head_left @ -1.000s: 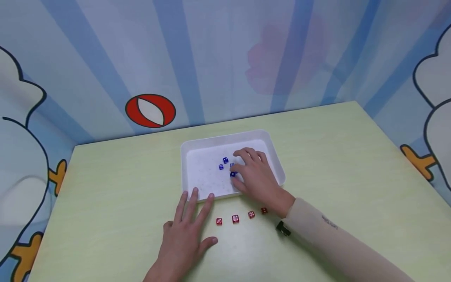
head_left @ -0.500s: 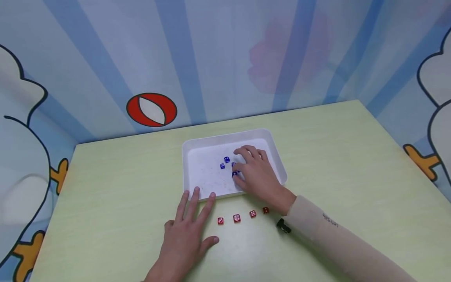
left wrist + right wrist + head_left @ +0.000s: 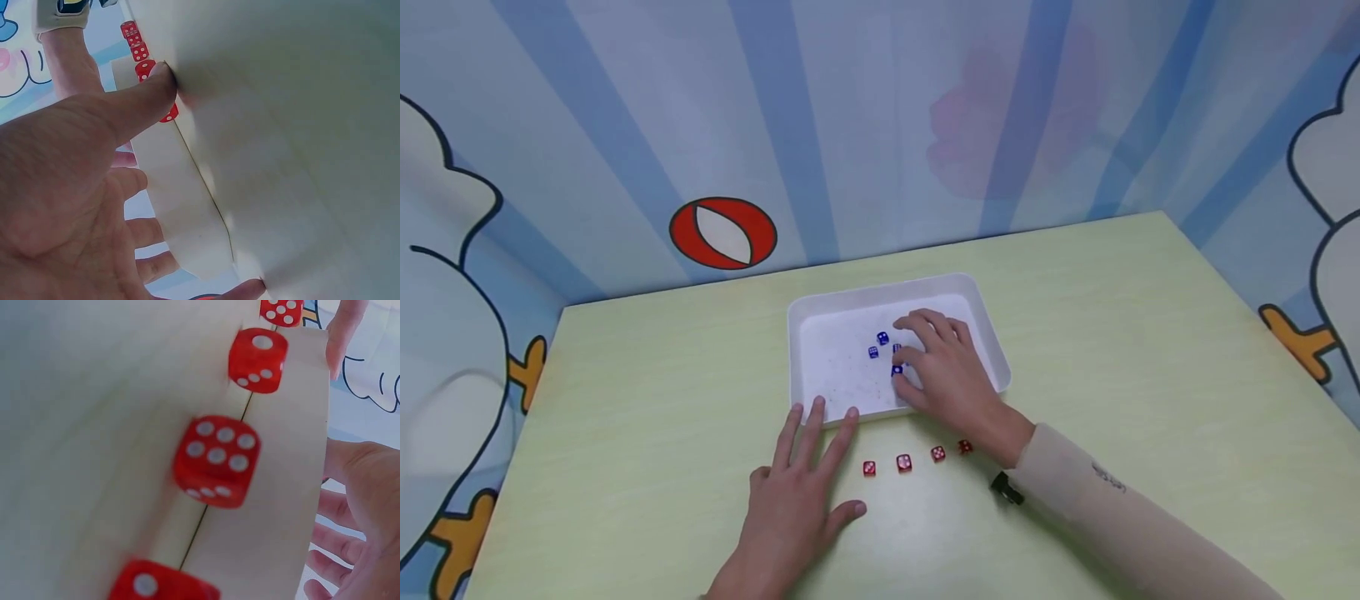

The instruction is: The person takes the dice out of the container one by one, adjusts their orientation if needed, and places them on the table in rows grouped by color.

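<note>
A white tray (image 3: 820,310) on the table holds several blue dice (image 3: 882,338). My right hand (image 3: 951,375) reaches over its near right side, with curled thumb and forefinger pinching a blue die (image 3: 897,371). Another blue die (image 3: 897,348) lies just beyond the forefinger, partly covered. My left hand (image 3: 793,508) lies spread on the table with fingertips at the tray's near rim. In front of the tray, red dice stand in a row: one red die (image 3: 869,468) is near the left thumb, and a large red die (image 3: 217,461) shows in the right wrist view.
The pale green table (image 3: 647,400) meets a painted blue wall (image 3: 880,125) at the back. A small black object (image 3: 1007,489) is beside the right sleeve (image 3: 1105,492). The red dice row lies below the right wrist.
Both hands stay nearly in place. The right thumb and forefinger shift slightly at the blue die; the view moves a little.
</note>
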The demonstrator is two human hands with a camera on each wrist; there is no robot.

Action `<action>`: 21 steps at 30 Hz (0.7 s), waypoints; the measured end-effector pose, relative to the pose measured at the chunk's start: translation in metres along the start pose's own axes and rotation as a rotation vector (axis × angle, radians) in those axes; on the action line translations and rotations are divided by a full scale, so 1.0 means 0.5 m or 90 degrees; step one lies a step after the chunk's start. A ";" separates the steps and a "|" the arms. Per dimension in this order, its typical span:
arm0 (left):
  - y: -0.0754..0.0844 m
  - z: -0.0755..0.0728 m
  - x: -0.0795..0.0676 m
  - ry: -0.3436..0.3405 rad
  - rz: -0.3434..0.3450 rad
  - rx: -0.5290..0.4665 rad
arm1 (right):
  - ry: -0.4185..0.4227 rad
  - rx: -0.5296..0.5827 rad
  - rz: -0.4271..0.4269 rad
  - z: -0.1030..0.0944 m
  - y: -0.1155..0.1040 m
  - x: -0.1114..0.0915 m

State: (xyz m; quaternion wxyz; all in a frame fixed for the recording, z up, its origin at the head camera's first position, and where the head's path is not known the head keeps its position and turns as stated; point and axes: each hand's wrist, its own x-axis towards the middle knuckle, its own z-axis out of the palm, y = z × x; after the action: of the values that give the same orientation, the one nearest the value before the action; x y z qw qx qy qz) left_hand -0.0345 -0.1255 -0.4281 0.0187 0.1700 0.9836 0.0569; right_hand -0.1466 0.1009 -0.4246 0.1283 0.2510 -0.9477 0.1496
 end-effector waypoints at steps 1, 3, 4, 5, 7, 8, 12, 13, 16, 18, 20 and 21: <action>0.000 -0.001 0.000 0.000 0.000 0.001 | 0.005 0.004 -0.001 -0.001 -0.001 -0.002; 0.000 -0.002 0.001 -0.001 0.001 0.002 | 0.014 0.011 -0.002 -0.003 -0.003 -0.006; 0.000 -0.003 0.001 -0.003 0.000 0.001 | 0.019 0.016 -0.003 -0.004 -0.004 -0.008; 0.000 -0.003 0.002 -0.006 0.000 -0.002 | 0.024 0.020 -0.004 -0.004 -0.006 -0.011; 0.001 -0.003 0.003 -0.011 -0.001 -0.005 | 0.032 0.029 -0.006 -0.005 -0.011 -0.017; 0.001 -0.004 0.002 -0.014 -0.003 -0.005 | 0.035 0.031 -0.008 -0.006 -0.014 -0.020; 0.001 -0.004 0.002 -0.015 -0.006 -0.005 | 0.053 0.037 -0.027 -0.008 -0.025 -0.036; 0.002 -0.005 0.001 -0.014 -0.006 -0.005 | 0.058 0.039 -0.031 -0.009 -0.028 -0.040; 0.002 -0.005 0.002 -0.010 -0.004 -0.007 | 0.078 0.041 -0.044 -0.012 -0.037 -0.055; 0.002 -0.006 0.001 -0.007 -0.002 -0.008 | 0.096 0.048 -0.052 -0.013 -0.043 -0.065; 0.002 -0.006 0.002 -0.003 0.000 -0.005 | 0.114 0.057 -0.061 -0.013 -0.049 -0.076; 0.002 -0.006 0.002 -0.003 0.001 -0.003 | 0.122 0.063 -0.068 -0.013 -0.053 -0.082</action>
State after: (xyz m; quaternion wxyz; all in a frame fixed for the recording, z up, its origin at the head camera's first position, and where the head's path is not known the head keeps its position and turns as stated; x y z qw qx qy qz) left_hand -0.0350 -0.1244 -0.4252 0.0213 0.1706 0.9834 0.0588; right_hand -0.0973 0.0990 -0.4258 0.2137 0.2915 -0.9079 0.2122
